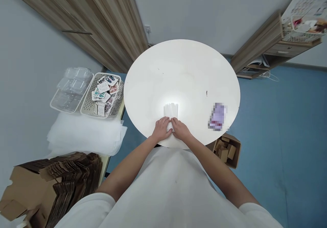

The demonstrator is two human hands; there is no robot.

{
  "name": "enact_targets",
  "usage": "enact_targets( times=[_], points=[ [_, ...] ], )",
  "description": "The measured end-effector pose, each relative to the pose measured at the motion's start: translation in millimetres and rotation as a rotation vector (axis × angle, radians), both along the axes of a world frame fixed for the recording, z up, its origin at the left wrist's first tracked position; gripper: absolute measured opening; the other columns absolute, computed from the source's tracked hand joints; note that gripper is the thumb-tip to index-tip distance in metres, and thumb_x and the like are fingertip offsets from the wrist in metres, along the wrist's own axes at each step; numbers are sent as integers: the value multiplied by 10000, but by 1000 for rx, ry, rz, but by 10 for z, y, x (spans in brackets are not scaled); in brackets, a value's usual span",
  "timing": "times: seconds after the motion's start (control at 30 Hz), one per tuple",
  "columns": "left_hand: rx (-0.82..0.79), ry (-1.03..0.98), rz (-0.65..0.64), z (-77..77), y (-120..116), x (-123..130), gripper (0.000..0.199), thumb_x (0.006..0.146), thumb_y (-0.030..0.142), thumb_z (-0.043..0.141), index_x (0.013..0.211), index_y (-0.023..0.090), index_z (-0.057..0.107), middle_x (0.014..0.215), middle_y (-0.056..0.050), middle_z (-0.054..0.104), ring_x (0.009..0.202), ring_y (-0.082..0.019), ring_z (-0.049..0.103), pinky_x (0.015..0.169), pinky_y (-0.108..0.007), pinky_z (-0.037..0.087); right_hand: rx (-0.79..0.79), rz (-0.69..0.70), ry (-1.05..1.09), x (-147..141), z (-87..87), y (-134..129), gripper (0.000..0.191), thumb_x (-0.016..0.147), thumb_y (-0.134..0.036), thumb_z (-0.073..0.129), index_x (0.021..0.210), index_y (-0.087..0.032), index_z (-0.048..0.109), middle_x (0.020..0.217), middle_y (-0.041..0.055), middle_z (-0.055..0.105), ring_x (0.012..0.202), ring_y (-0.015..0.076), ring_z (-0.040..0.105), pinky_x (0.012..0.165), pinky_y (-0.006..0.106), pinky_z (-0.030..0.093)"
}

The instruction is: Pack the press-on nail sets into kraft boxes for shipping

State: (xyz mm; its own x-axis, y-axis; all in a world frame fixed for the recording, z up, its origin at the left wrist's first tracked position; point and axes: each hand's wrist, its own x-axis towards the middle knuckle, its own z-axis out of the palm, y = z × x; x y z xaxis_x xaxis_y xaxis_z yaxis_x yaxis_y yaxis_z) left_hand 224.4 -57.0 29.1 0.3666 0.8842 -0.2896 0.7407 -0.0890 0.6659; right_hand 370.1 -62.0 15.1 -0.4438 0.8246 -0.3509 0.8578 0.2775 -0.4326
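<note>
A small piece of whitish, translucent wrap (170, 110) lies at the near part of the white round table (182, 71). My left hand (161, 128) grips its left side with the fingers bent together, and my right hand (179, 128) holds the right side in the same way. The fingertips of both hands nearly meet over the wrap. Whatever is inside the wrap cannot be made out.
A blurred purple item (217, 116) lies right on the table. To the left are a basket of carded items (103, 95), clear plastic boxes (74, 85), white sheets (85, 132) and folded cardboard (68, 183). A carton of small boxes (226, 150) stands lower right.
</note>
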Motion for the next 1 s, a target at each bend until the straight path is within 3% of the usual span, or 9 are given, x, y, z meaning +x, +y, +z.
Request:
enact_targets(
  times=[0.17,0.33,0.43,0.5,0.63,0.8,1.0],
  points=[
    [-8,-203,-59,64,-49,-66,456,597,375,675,1023,265,553,1120,-59,540,1101,-268,429,956,-381,272,-68,62,52,78,112,-114,564,695,-283,542,1198,-110,353,1090,132,454,857,209,514,696,309,457],
    [-169,-283,77,112,-140,-89,433,560,381,696,960,257,589,1001,-52,605,1015,-270,485,934,-382,301,-154,76,116,185,150,-171,484,742,-314,482,1171,-108,393,1070,122,460,800,181,529,690,311,449],
    [-203,-280,85,112,-114,-108,432,568,344,684,976,257,574,984,-44,600,965,-255,508,899,-365,335,-211,82,140,229,143,-30,332,743,-313,487,1025,-139,507,993,97,498,741,169,532,665,306,441],
    [-217,-276,77,86,-70,-112,322,621,335,641,926,255,577,894,-32,602,873,-233,529,840,-353,370,-247,97,152,251,131,107,195,735,-305,498,851,-161,560,915,77,516,691,159,524,628,294,432],
    [-215,-271,227,-27,17,-92,183,669,361,598,792,230,563,818,-36,557,848,-220,491,769,-322,387,-294,61,170,278,104,358,152,736,-322,491,675,-186,525,842,54,517,618,146,496,552,285,406],
    [-234,-232,333,-173,79,-63,151,722,351,553,731,212,496,717,-5,500,675,-160,475,653,-290,393,-272,-71,194,257,40,502,112,773,-285,434,813,-203,499,808,39,518,678,166,501,567,276,401],
    [-219,-136,505,-217,112,-26,184,745,296,537,878,212,442,798,-15,513,690,-154,484,651,-291,371,-111,-369,115,162,-46,415,357,856,-320,308,1171,-160,361,1082,111,425,731,162,519,592,266,390]
  ],
)
